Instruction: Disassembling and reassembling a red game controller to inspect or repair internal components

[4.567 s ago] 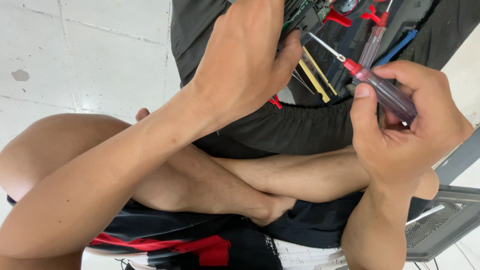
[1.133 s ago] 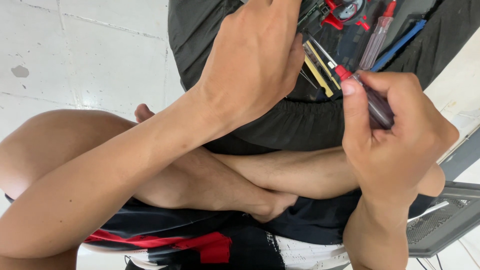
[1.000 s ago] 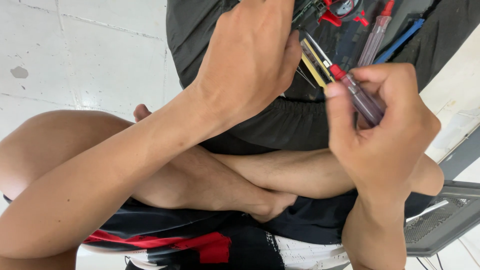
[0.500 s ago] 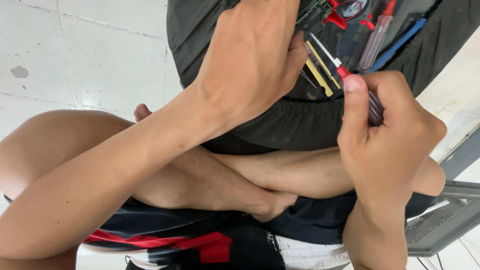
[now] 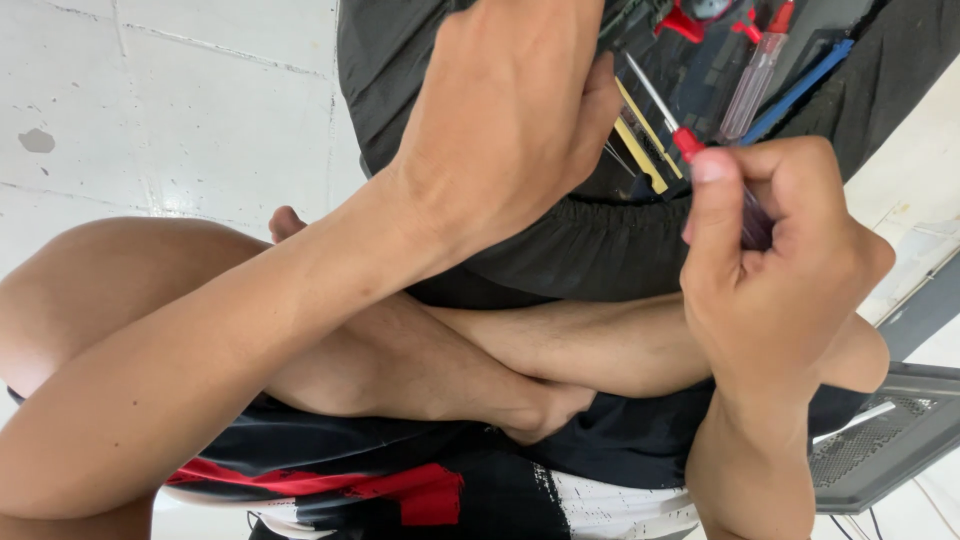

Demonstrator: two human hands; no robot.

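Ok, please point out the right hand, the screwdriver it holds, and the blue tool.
right hand (image 5: 775, 265): head view, back of the hand.
screwdriver (image 5: 686, 143): head view, red collar below the shaft.
blue tool (image 5: 797, 92): head view, mid-length of it.

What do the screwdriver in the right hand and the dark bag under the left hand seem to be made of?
Screwdriver: a thin, bright shaft, likely bare metal, with a glossy red collar and a see-through dark handle, probably hard plastic, mostly hidden in the right hand.
Bag: matt black woven cloth by its soft folds and gathered hem; the left hand rests on it.
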